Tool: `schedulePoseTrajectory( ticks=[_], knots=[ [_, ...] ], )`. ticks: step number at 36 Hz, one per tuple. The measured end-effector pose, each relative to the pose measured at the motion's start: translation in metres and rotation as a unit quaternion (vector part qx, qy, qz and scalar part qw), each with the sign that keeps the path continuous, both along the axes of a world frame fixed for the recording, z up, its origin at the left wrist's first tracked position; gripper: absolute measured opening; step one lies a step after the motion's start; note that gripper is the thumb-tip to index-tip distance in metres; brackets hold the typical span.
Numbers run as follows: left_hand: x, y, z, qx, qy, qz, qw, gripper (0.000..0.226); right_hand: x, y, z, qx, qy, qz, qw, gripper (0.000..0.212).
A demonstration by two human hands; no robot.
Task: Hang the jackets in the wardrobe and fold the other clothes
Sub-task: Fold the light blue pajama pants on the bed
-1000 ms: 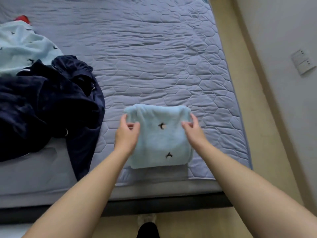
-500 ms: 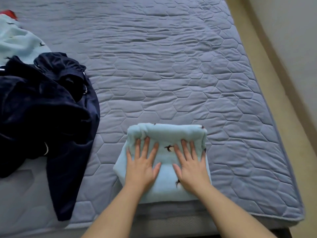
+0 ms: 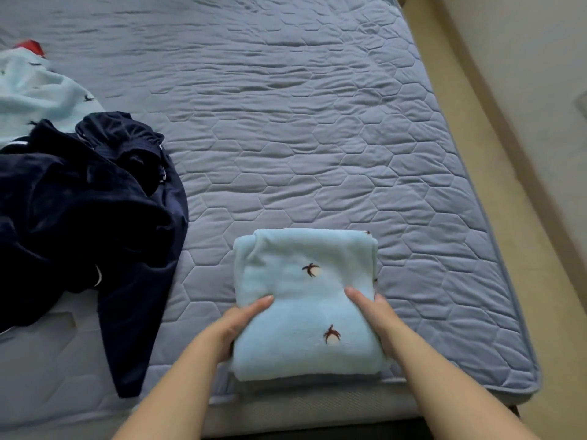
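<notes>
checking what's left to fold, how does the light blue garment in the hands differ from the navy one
The light blue garment is folded into a neat rectangle; the navy garment lies crumpled. The light blue garment is pale with dark motifs; the navy garment is very dark. The left hand and right hand grip the light blue garment; nothing holds the navy garment. Both lie on the bed.

Left hand [image 3: 234, 326] and right hand [image 3: 378, 322] shifted from atop the folded garment [image 3: 301, 300] to gripping its sides.
</notes>
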State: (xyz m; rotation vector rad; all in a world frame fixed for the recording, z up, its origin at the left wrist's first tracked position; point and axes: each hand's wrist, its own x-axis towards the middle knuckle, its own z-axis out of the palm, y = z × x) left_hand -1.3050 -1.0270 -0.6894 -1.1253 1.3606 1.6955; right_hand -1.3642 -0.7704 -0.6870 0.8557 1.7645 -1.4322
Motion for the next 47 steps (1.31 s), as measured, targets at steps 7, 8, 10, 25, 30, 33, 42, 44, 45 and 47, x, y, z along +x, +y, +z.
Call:
schedulePoseTrajectory(
  ticks=[7, 8, 10, 25, 30, 33, 42, 44, 45, 47],
  knots=[
    [0.013, 0.009, 0.089, 0.051, 0.023, -0.008, 0.998, 0.066, 0.021, 0.033, 0.103, -0.212, -0.073, -0.046, 0.973, 0.036],
    [0.016, 0.015, 0.109, 0.057, 0.036, -0.011, 0.998, 0.064, 0.028, 0.04, 0.123, -0.22, -0.068, -0.049, 0.972, 0.037],
    [0.024, 0.026, 0.156, 0.063, 0.069, -0.027, 0.995, 0.061, 0.042, 0.058, 0.167, -0.221, -0.056, -0.051, 0.972, 0.035],
    [0.041, 0.137, 0.481, 0.148, 0.258, -0.208, 0.932, 0.042, 0.182, 0.182, 0.493, -0.195, 0.232, -0.13, 0.944, 0.047],
    [0.048, 0.203, 0.528, 0.158, 0.37, -0.287, 0.869, 0.073, 0.263, 0.212, 0.541, -0.175, 0.336, -0.257, 0.889, 0.053],
    [0.058, 0.25, 0.552, 0.172, 0.402, -0.363, 0.823, 0.07, 0.319, 0.23, 0.564, -0.127, 0.388, -0.327, 0.852, 0.06],
    [0.172, 0.44, 0.615, 0.265, 0.386, -0.56, 0.684, 0.09, 0.531, 0.295, 0.612, 0.015, 0.469, -0.488, 0.736, 0.058],
    [0.22, 0.483, 0.624, 0.283, 0.416, -0.565, 0.654, 0.089, 0.586, 0.306, 0.62, 0.046, 0.473, -0.514, 0.714, 0.057],
    [0.246, 0.502, 0.628, 0.296, 0.43, -0.565, 0.639, 0.087, 0.613, 0.311, 0.623, 0.063, 0.474, -0.526, 0.703, 0.056],
    [0.298, 0.537, 0.632, 0.33, 0.44, -0.57, 0.61, 0.082, 0.666, 0.319, 0.63, 0.089, 0.474, -0.554, 0.679, 0.054]
  ],
)
